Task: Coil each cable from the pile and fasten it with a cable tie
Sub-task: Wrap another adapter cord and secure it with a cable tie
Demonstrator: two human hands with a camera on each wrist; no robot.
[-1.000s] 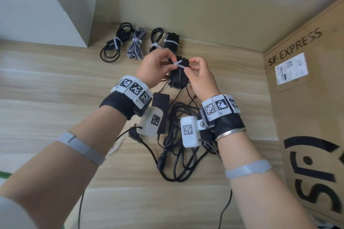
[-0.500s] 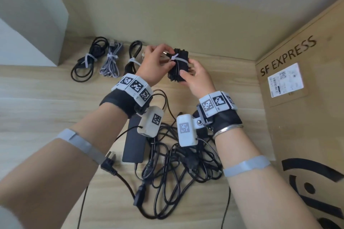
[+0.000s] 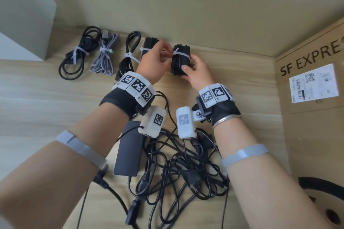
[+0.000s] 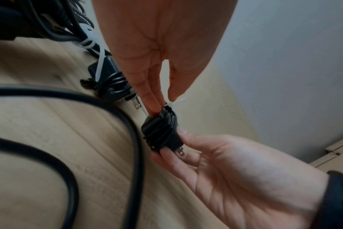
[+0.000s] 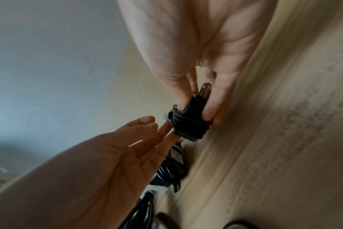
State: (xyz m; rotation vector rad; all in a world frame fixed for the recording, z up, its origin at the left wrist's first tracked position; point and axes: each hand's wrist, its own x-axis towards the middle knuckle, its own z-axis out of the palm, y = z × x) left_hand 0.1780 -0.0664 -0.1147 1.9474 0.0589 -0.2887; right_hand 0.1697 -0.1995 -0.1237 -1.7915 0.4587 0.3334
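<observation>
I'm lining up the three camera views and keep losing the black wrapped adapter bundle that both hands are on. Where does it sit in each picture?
Head: the adapter bundle is upper centre, near the wall, between the left hand and right hand.
Left wrist: centre, right hand gripping from below.
Right wrist: centre, plug prongs up.
Shared landmark: the white cable tie round it, also seen at and.

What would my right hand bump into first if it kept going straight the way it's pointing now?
Probably the wall. The right hand, holding the tied adapter bundle, points away across the table toward it. Nothing else shows between, though depth is unclear.
</observation>
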